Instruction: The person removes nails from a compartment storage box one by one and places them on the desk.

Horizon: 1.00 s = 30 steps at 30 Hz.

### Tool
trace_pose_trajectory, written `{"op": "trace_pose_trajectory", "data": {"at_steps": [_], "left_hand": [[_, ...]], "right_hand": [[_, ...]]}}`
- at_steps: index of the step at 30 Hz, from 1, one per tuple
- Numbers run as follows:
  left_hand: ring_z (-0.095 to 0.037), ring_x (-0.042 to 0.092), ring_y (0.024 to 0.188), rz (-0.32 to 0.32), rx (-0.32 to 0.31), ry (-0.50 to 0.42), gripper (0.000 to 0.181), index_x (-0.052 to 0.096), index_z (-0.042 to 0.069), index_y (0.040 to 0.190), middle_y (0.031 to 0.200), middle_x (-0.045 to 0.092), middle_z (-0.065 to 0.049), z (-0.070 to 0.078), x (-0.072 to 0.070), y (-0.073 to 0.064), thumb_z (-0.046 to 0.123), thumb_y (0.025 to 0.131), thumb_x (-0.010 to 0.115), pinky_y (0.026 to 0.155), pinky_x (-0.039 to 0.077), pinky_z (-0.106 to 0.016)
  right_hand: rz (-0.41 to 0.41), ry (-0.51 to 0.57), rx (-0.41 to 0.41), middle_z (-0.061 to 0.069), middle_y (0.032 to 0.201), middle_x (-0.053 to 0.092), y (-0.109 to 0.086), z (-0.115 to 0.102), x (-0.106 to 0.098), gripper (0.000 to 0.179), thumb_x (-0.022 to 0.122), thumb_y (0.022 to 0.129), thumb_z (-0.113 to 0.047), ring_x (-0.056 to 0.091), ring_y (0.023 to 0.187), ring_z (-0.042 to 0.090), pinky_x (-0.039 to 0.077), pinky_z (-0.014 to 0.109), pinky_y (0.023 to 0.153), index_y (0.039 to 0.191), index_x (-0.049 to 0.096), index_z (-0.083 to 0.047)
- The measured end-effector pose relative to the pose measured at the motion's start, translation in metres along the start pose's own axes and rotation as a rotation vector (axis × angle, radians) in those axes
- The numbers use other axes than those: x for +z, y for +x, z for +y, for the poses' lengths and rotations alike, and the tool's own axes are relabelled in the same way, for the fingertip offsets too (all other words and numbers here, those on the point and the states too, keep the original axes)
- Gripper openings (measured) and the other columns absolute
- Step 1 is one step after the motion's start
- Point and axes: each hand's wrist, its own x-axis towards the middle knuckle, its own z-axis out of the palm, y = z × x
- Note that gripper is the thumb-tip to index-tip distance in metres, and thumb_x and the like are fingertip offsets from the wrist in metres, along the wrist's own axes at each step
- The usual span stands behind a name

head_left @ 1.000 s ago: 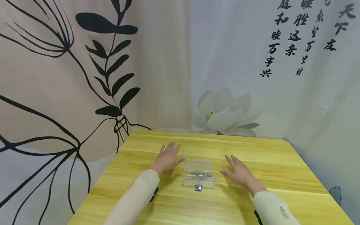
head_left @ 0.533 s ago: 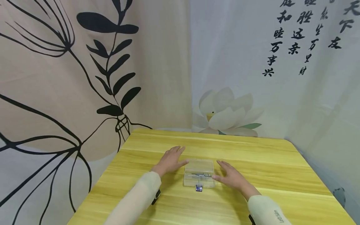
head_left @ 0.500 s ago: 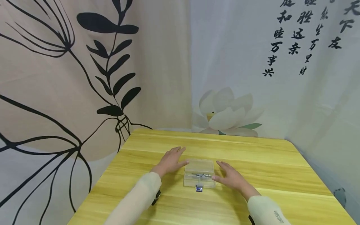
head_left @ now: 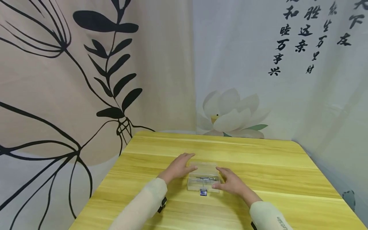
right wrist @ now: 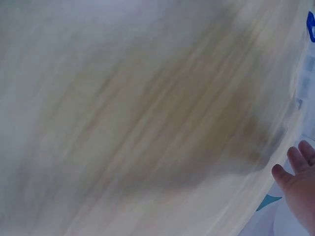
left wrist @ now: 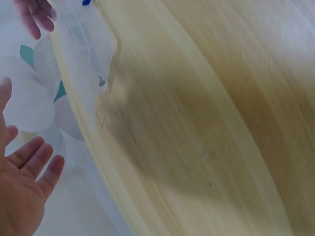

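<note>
A clear plastic box [head_left: 196,185] with its lid [head_left: 205,166] tipped back lies on the table. Several slim metal pieces, like screws or drill bits [head_left: 207,179], rest in its back compartment. A blue latch [head_left: 203,192] hangs at the front edge. My left hand [head_left: 179,166] is at the box's left, thumb close by the lid, fingers relaxed. At the right side my right hand [head_left: 232,182] overlaps the box edge in the head view, thumb and fingers apart. In the left wrist view the left hand [left wrist: 24,187] has its fingers spread and holds nothing.
The box stands on a yellow wood-grain table [head_left: 161,210] with rounded far corners. Behind it hangs a curtain [head_left: 166,64] printed with plants, a lotus and writing. Dark bands sit at both wrists.
Both hands have come inward toward the box, the right hand moving left to its right edge and the left hand moving right. The box stays in place.
</note>
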Motion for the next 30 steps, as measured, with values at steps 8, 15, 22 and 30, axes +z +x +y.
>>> {"op": "trace_pose_trajectory", "data": {"at_steps": [8, 15, 22, 30], "left_hand": [[-0.028, 0.051, 0.127, -0.007, 0.038, -0.095, 0.066, 0.041, 0.011, 0.151, 0.142, 0.051, -0.014, 0.002, 0.011, 0.001, 0.044, 0.098, 0.061, 0.104, 0.041, -0.048], [-0.026, 0.053, 0.122, -0.003, 0.038, -0.171, 0.06, 0.047, 0.01, 0.147, 0.137, 0.055, -0.013, 0.005, 0.024, -0.001, 0.038, 0.097, 0.065, 0.1, 0.044, -0.045], [-0.024, 0.057, 0.114, 0.013, 0.052, -0.236, 0.054, 0.054, 0.007, 0.141, 0.128, 0.061, -0.013, 0.008, 0.031, -0.003, 0.031, 0.095, 0.069, 0.095, 0.047, -0.042], [-0.023, 0.058, 0.111, 0.029, 0.083, -0.283, 0.047, 0.059, 0.005, 0.136, 0.124, 0.063, -0.013, 0.01, 0.037, -0.006, 0.025, 0.095, 0.07, 0.093, 0.048, -0.039]], "right_hand": [[0.008, 0.032, 0.031, 0.026, 0.151, 0.036, 0.0, 0.0, 0.004, 0.09, 0.08, 0.081, -0.048, 0.037, 0.134, 0.05, 0.032, 0.068, 0.102, 0.151, 0.04, -0.007], [0.017, 0.045, 0.047, 0.026, 0.149, 0.038, -0.002, 0.006, 0.009, 0.092, 0.082, 0.078, -0.049, 0.039, 0.132, 0.05, 0.033, 0.067, 0.102, 0.15, 0.042, -0.007], [0.025, 0.068, 0.057, 0.025, 0.147, 0.042, -0.003, 0.005, 0.013, 0.091, 0.084, 0.076, -0.047, 0.039, 0.132, 0.049, 0.031, 0.067, 0.103, 0.149, 0.045, -0.007], [0.038, 0.079, 0.055, 0.024, 0.146, 0.045, -0.006, 0.004, 0.016, 0.088, 0.084, 0.077, -0.045, 0.04, 0.132, 0.048, 0.03, 0.066, 0.104, 0.147, 0.047, -0.006]]}}
